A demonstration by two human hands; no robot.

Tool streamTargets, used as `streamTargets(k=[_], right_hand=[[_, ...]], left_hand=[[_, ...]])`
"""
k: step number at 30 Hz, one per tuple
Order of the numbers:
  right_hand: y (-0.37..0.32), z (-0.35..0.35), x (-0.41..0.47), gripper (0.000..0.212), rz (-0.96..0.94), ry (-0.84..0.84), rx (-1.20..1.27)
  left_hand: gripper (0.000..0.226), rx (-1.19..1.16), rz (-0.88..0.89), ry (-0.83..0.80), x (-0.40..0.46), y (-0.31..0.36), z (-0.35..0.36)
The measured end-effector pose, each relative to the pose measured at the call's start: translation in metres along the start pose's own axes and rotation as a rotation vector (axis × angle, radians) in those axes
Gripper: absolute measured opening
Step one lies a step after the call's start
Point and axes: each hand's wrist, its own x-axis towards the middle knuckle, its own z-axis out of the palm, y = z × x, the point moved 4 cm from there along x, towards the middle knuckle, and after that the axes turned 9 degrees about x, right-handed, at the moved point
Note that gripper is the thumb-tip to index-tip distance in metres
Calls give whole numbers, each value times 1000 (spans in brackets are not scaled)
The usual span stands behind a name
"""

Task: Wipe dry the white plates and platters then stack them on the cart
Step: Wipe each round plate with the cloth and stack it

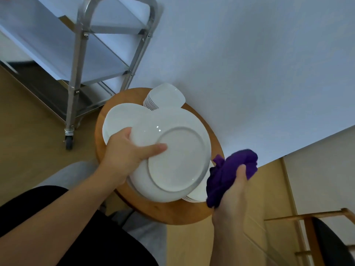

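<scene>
The left hand [124,150] grips a white plate [172,156] by its rim, thumb across the upturned underside, above the round wooden table [215,148]. Just right of it, the right hand [232,192] clutches a purple cloth [228,173], fingers curled round it.

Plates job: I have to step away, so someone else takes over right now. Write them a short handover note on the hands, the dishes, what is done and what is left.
Left hand: grips a white plate by its rim, underside up, thumb across its back.
Right hand: holds the bunched purple cloth, just beside the plate, not touching it.
More white plates and a stack of smaller dishes sit on the round wooden table.
The metal cart stands behind on the left; what lies on its shelves is unclear.
Left: wipe the held plate, stack it on the cart, then the rest.
</scene>
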Motion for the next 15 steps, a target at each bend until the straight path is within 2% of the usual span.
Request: streamTargets(k=[2, 3, 5, 7, 9, 13, 15], right_hand=[[-5, 13, -3, 52, -158, -23, -198], [-6, 20, -6, 43, -221, -36, -259], [-7, 34, -10, 33, -256, -100, -230], [-9, 44, -12, 40, -281, -156, -191], [-13, 52, -17, 41, -351, -173, -226], [-21, 67, -31, 39, -566, -145, -419], [-20, 71, -36, 38, -659, -170, -407]], left_hand=[[67, 68, 70, 25, -9, 9, 5], [71, 116, 115, 45, -11, 13, 6], [69, 213, 215, 75, -15, 23, 7], [65, 256, 296, 103, -17, 32, 6], [71, 258, 338, 106, -19, 34, 5], [68, 209, 346, 137, -23, 34, 0], [63, 212, 331, 139, -21, 32, 4]])
